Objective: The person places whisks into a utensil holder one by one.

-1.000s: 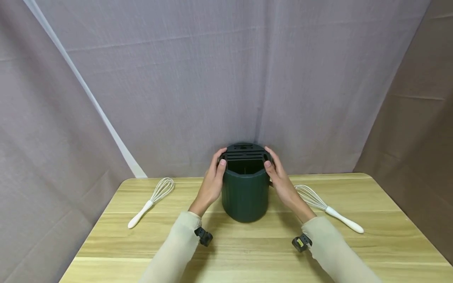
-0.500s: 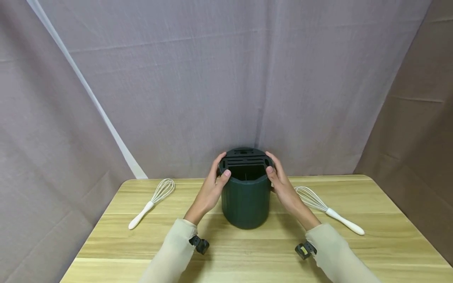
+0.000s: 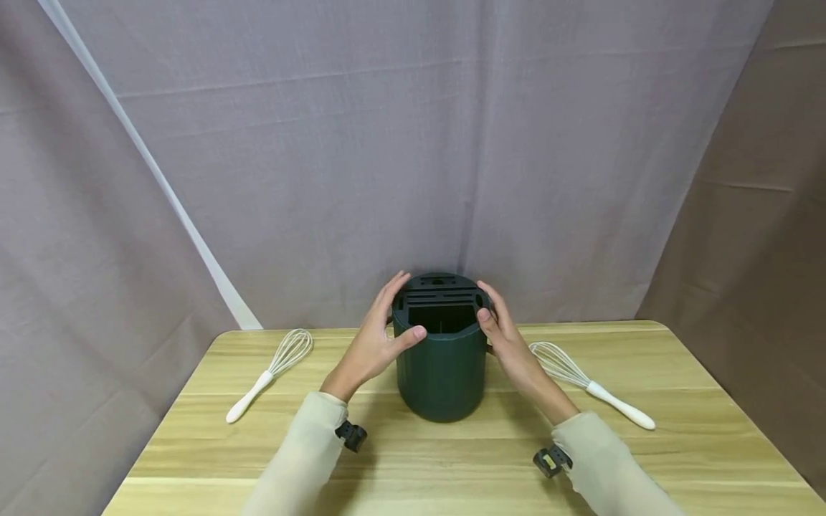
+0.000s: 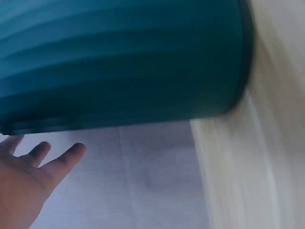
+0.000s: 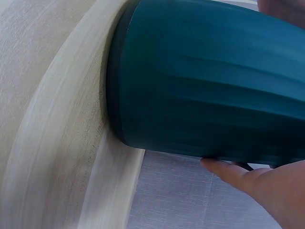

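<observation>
1. You are steadying the holder [image 3: 442, 358], a dark green ribbed cylinder with a slotted top, standing upright at mid-tabletop [image 3: 452, 459] towards the far edge.
2. Your left hand [image 3: 374, 344] is cupping the holder's left side near the rim, thumb pressing the front wall, fingers spread and only loosely bent; in the left wrist view the fingers [image 4: 62, 162] are showing apart from the wall, so this grip is looking light.
3. Your right hand [image 3: 510, 340] is lying along the right side, thumb at the rim; the right wrist view is showing a finger [image 5: 228, 171] touching the ribbed wall [image 5: 209, 81].
4. Judged step: you are seating or squaring the holder, with its open compartment facing you. Neither whisk is being handled yet.
5. The next move is probably calling for both hands to let go and reach outward, one to each whisk.
6. The left whisk [image 3: 271, 373] and the right whisk [image 3: 590, 383] are lying flat, well apart from the holder, handles pointing towards you.
7. Open room: bare wood is lying between the holder and each whisk, and in front of you.
8. Edges: the curtain [image 3: 413, 143] is hanging just behind the holder, so rearward room is looking tight.
</observation>
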